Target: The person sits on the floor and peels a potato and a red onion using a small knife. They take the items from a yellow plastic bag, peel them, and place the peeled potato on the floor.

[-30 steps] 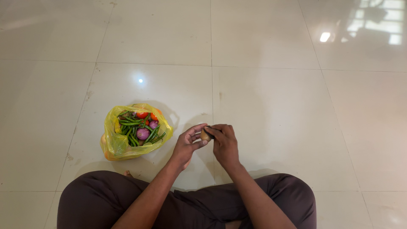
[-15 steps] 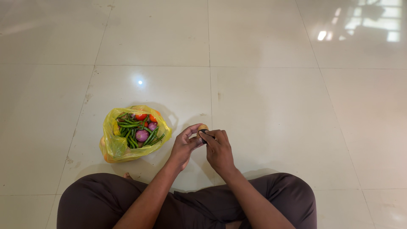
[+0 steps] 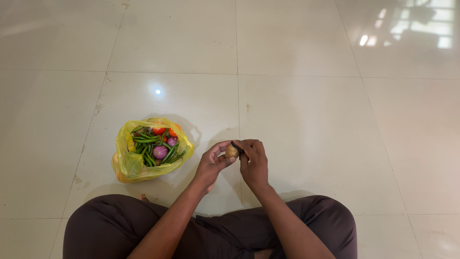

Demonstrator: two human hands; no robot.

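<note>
My left hand (image 3: 211,164) holds a small light-brown potato (image 3: 232,151) between thumb and fingertips, just above the floor in front of my crossed legs. My right hand (image 3: 253,161) meets it from the right, fingers curled over a small dark tool, likely a peeler, pressed against the potato's top. The tool is mostly hidden by the fingers. A yellow plastic bag (image 3: 130,165) lies on the floor left of my left hand, open, with green beans or chillies (image 3: 149,144), tomatoes (image 3: 160,131) and purple onions (image 3: 160,152) inside.
The floor is glossy cream tile (image 3: 306,105) with dark grout lines and window glare at the top right. My knees in dark brown trousers (image 3: 105,225) fill the bottom edge.
My right hand slid back down over the potato and then up again, a short stroke across it. The potato turned slightly in my left fingers. The bag stayed put.
</note>
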